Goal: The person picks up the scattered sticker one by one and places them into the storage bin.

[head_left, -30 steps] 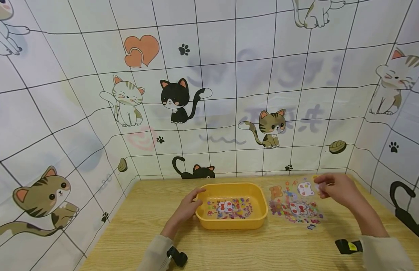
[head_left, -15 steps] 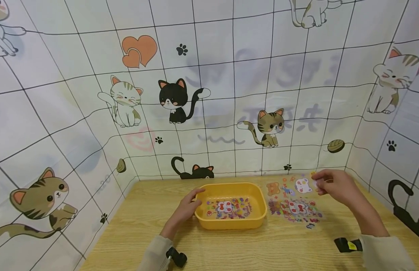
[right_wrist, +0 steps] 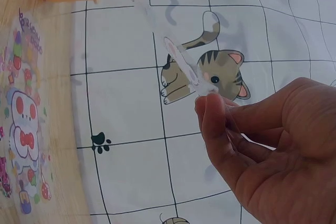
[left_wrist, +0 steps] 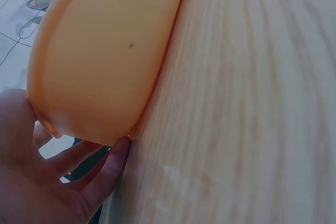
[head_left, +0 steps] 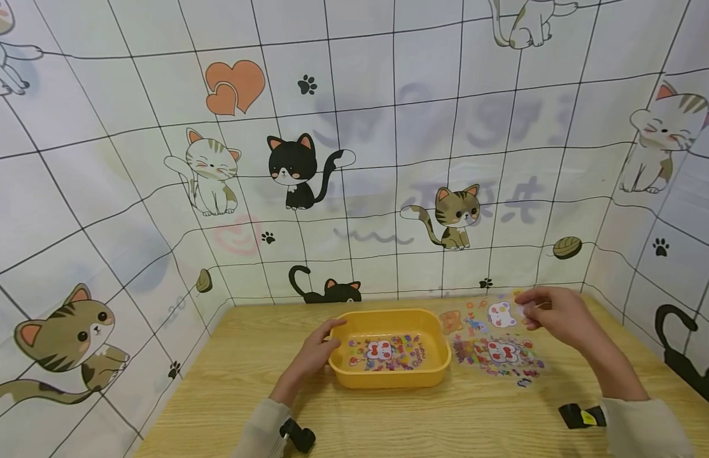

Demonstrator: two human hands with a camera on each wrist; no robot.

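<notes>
In the lower middle of the head view, the left hand (head_left: 311, 357) grips the left end of the yellow tray (head_left: 389, 379), thumb over the rim; in the left wrist view its fingers (left_wrist: 100, 174) lie under the tray's wall. A sticker sheet (head_left: 386, 352) lies inside the tray. At the right, the right hand (head_left: 552, 315) pinches the edge of a transparent sticker sheet (head_left: 492, 337), lifting its far part above the wooden table (head_left: 217, 394). In the right wrist view the sheet (right_wrist: 181, 66) is almost invisible, only a thin edge shows.
</notes>
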